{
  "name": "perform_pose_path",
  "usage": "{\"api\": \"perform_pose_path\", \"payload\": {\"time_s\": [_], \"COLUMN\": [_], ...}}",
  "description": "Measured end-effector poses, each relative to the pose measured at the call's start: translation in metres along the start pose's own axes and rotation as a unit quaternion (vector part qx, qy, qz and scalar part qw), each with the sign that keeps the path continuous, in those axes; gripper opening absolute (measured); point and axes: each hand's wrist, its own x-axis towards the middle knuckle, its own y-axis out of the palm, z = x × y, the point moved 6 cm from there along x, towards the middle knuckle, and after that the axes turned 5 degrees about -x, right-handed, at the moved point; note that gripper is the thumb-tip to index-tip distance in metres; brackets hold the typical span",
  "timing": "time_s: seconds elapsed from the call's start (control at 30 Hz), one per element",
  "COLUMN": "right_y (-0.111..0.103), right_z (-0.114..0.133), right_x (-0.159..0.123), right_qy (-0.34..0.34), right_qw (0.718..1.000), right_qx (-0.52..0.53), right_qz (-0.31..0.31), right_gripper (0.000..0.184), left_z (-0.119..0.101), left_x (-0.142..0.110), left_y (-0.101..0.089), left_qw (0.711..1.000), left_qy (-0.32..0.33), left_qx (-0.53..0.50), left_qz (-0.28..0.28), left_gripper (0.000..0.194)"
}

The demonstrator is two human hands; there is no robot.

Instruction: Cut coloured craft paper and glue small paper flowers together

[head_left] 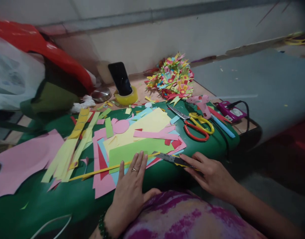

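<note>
A purple-and-cream patterned fabric garment lies nearest the camera, at the near edge of the green-covered desk. The person's left hand lies flat, its fingers slightly spread and thumb held out, over a long, narrow yellow paper strip. That strip slants across a light-green rectangular paper sheet near the desk's near edge. The right hand pinches a black-and-yellow cutter knife with a grey blade, whose tip is at the strip's right end. Toward the desk's right edge lie red-handled metal scissors, a pink plastic glue gun and a glossy purple box. Toward the far edge, a black rectangular phone leans in a yellow tape roll, left of a multicoloured paper-flower bunch.
</note>
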Motion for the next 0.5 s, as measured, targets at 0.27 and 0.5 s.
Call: {"api": "perform_pose_path", "payload": {"time_s": [0.27, 0.5], "right_y": [0.0002, 0.0019], "right_z": [0.0042, 0.0047], "right_x": [0.0035, 0.0041], "right_qy": [-0.009, -0.002], "right_qw": [1.000, 1.000], "right_qx": [0.002, 0.006], "right_qz": [0.001, 0.020], "right_gripper": [0.033, 0.033], "left_z": [-0.0006, -0.0008], "left_x": [0.0002, 0.0005], "left_y": [0.0046, 0.0050], "left_qw": [1.000, 1.000], "left_qy": [-0.011, -0.018], "left_qx": [0.003, 0.002], "left_qz": [0.011, 0.020], "left_gripper": [0.095, 0.093]}}
